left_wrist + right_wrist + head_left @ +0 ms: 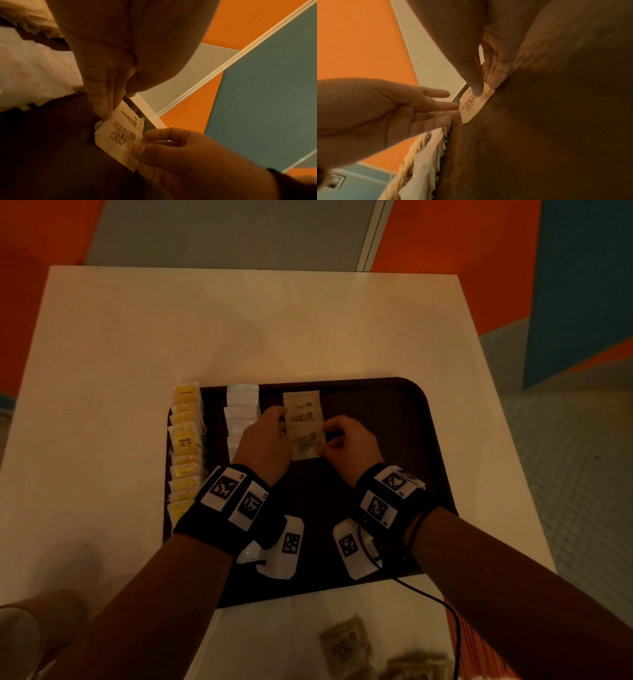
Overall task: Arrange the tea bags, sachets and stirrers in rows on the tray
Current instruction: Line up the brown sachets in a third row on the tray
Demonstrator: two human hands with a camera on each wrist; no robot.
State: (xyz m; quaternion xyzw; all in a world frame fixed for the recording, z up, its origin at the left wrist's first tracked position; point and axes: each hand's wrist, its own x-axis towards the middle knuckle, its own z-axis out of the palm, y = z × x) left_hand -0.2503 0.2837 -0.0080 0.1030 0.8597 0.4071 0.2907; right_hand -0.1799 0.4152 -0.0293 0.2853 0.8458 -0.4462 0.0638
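While both hands' grips work the third row, the tray [394, 392] holds yellow tea bags [185, 440] along its left edge and white sachets [241, 409] beside them. Right hand [346, 446] pinches the nearest brown sugar sachet [306, 441]; left hand [263, 443], fingers straight, touches its side. More brown sachets [346, 645] wait at the counter's near edge; no stirrers are placed yet.

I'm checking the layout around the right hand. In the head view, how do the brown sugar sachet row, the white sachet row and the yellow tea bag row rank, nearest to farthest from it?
From the right hand:
1. Brown sugar sachet row, pinched at its right edge.
2. White sachet row, left of the brown row.
3. Yellow tea bag row, at the tray's left edge.
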